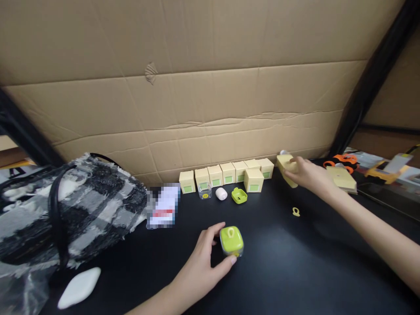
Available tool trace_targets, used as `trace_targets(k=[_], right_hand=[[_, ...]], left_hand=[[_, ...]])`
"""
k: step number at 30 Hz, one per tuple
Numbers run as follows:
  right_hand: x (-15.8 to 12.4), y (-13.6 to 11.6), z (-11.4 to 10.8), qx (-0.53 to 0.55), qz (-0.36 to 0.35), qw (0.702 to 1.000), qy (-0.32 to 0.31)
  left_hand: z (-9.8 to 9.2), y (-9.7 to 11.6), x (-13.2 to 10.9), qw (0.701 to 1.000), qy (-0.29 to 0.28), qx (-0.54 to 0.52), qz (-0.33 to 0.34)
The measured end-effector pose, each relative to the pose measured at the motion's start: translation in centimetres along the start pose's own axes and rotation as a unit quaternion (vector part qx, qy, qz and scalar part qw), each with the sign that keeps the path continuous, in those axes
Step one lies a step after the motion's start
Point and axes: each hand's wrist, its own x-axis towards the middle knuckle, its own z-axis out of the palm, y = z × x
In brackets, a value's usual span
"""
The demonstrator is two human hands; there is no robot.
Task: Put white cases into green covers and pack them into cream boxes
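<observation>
A small clear square case with a lime-green lid (231,239) stands on the black table. My left hand (210,256) has its thumb and index finger around the case, touching its sides. At the back right, my right hand (303,173) grips a pale yellow box (284,162), which is tilted and partly hidden by the fingers. A pale yellow ring-shaped piece (295,211) lies in front of that hand. Behind the case are a green open tray (239,196), a white rounded piece (221,194) and a clear cup with a yellow label (205,191).
Several small cream boxes (215,176) line the cardboard wall (210,100). A checked fuzzy bag (98,205), a blurred-out packet (164,205) and a white flat object (79,288) occupy the left. Orange-handled scissors (344,162) and a yellow pad (341,178) lie right.
</observation>
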Motion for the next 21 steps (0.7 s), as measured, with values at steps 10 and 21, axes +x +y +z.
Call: trace_targets(k=[10,21], right_hand=[[-4.9,-6.4,-3.1,0.123,-0.294,0.918,0.234],[-11.1,-11.4,-1.6,0.213,-0.589,0.769,0.124]], left_hand=[[-0.7,-2.1,1.0,0.972,0.090,-0.190,0.101],[-1.4,-0.3,2.2,0.890,0.079,-0.449,0.017]])
